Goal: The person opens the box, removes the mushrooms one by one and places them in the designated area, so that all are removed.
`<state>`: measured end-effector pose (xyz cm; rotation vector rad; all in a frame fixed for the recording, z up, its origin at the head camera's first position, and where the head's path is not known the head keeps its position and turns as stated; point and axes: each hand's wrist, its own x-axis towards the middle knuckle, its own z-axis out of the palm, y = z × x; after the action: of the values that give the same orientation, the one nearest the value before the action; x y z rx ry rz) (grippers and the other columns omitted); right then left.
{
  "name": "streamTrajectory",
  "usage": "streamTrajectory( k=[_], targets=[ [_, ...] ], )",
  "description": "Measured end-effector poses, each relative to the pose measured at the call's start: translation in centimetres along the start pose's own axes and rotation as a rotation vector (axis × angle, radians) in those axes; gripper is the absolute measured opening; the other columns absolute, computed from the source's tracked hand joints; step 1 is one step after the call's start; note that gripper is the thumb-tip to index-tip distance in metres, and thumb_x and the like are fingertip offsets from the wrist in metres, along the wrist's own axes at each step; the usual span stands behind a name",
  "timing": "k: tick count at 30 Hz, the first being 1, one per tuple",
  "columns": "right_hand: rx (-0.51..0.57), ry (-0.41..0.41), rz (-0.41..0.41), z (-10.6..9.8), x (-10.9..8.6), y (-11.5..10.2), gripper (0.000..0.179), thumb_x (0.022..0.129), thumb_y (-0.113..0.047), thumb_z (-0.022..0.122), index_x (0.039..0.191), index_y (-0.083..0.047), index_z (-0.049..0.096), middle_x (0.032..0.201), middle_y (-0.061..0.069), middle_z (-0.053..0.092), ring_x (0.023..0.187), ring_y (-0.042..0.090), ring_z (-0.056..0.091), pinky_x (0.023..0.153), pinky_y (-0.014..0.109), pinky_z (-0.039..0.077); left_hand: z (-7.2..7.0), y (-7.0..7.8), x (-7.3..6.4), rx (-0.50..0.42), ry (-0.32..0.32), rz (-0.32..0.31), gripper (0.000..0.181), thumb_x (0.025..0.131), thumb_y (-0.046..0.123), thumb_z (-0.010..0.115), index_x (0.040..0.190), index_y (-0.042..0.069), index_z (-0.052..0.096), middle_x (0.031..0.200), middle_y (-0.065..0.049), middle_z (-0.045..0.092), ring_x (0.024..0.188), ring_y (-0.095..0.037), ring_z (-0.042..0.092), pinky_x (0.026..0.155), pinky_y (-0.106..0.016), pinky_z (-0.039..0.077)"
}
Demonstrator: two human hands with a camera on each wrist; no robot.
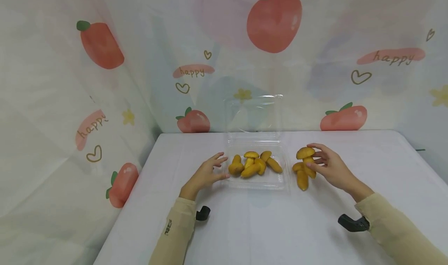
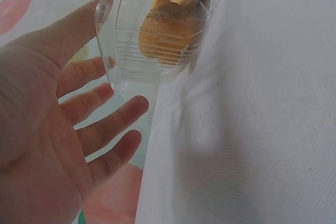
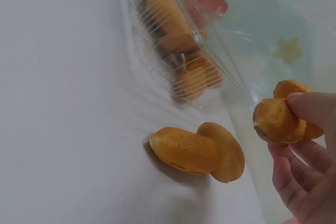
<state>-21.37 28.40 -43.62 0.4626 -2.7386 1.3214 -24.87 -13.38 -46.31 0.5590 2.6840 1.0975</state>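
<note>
A clear plastic clamshell box [image 1: 257, 185] stands toward the back of the table, holding several yellow-brown mushrooms [image 1: 236, 166]. At its left side is my left hand [image 1: 206, 175], fingers spread and fairly straight; in the left wrist view the thumb and a fingertip meet the box rim [image 2: 103, 51]. My right hand [image 1: 332, 167], right of the box, pinches a mushroom [image 3: 278, 121] between thumb and fingers, cap up and raised off the table. Another mushroom [image 3: 186, 150] lies on the tablecloth just below it, between the right hand and the box.
The box's transparent lid [image 1: 253, 117] stands raised at the back, near the fruit-printed backdrop [image 1: 273, 74]. A white cloth [image 1: 245, 226] covers the table. Black curved pieces [image 1: 353, 223] stick out from both sleeves.
</note>
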Motion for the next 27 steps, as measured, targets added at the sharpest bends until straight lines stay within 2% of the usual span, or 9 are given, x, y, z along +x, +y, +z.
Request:
streamTrajectory(
  k=[3,5,11,17,22,27],
  targets=[
    [0.005,0.017,-0.013,-0.1,-0.3,0.4,0.059,0.096,-0.011,0.070,0.146,0.002,0.041,0.128,0.030,0.060,0.094,-0.001,0.064,0.074,0.012,0.055,-0.1,-0.2,0.1,0.008,-0.001,0.014,0.070,0.090,0.032,0.077,0.152,0.014,0.048,0.167,-0.006,0.031,0.132,-0.030,0.057,0.114,-0.059,0.041],
    [0.001,0.022,-0.010,-0.2,-0.6,0.8,0.059,0.096,-0.012,0.070,0.145,0.003,0.041,0.127,0.031,0.060,0.092,-0.010,0.059,0.074,0.011,0.054,-0.1,-0.3,0.1,0.007,-0.003,0.023,0.070,0.091,0.032,0.077,0.152,0.013,0.048,0.167,-0.007,0.032,0.132,-0.030,0.058,0.114,-0.059,0.041],
    [-0.019,0.027,0.038,-0.5,-1.4,1.5,0.059,0.097,-0.016,0.069,0.144,0.003,0.040,0.127,0.032,0.060,0.091,-0.009,0.058,0.074,0.010,0.053,-0.1,-0.4,0.2,-0.001,-0.004,0.047,0.070,0.090,0.029,0.078,0.151,0.011,0.049,0.166,-0.010,0.032,0.130,-0.032,0.059,0.114,-0.057,0.041],
    [-0.005,0.023,0.058,-0.8,-1.9,2.5,0.060,0.098,-0.015,0.068,0.145,0.006,0.038,0.126,0.035,0.060,0.089,-0.015,0.056,0.073,0.010,0.054,0.0,-0.5,0.3,0.003,-0.001,0.037,0.069,0.090,0.030,0.078,0.150,0.011,0.049,0.166,-0.010,0.033,0.129,-0.031,0.060,0.114,-0.058,0.041],
    [0.011,0.023,0.063,-1.0,-2.2,3.4,0.059,0.098,-0.013,0.068,0.144,0.007,0.038,0.125,0.037,0.060,0.088,-0.016,0.056,0.071,0.011,0.054,-0.1,-0.4,0.3,0.006,-0.002,0.042,0.070,0.090,0.031,0.077,0.150,0.011,0.049,0.166,-0.010,0.032,0.129,-0.032,0.060,0.114,-0.057,0.041],
    [-0.003,0.012,0.104,-0.9,-2.4,4.7,0.057,0.098,-0.013,0.067,0.142,0.008,0.038,0.122,0.037,0.061,0.086,-0.015,0.056,0.068,0.014,0.054,0.0,-0.6,0.4,0.000,-0.013,0.034,0.070,0.091,0.032,0.077,0.152,0.012,0.048,0.167,-0.009,0.030,0.130,-0.031,0.059,0.114,-0.057,0.042]
  ],
)
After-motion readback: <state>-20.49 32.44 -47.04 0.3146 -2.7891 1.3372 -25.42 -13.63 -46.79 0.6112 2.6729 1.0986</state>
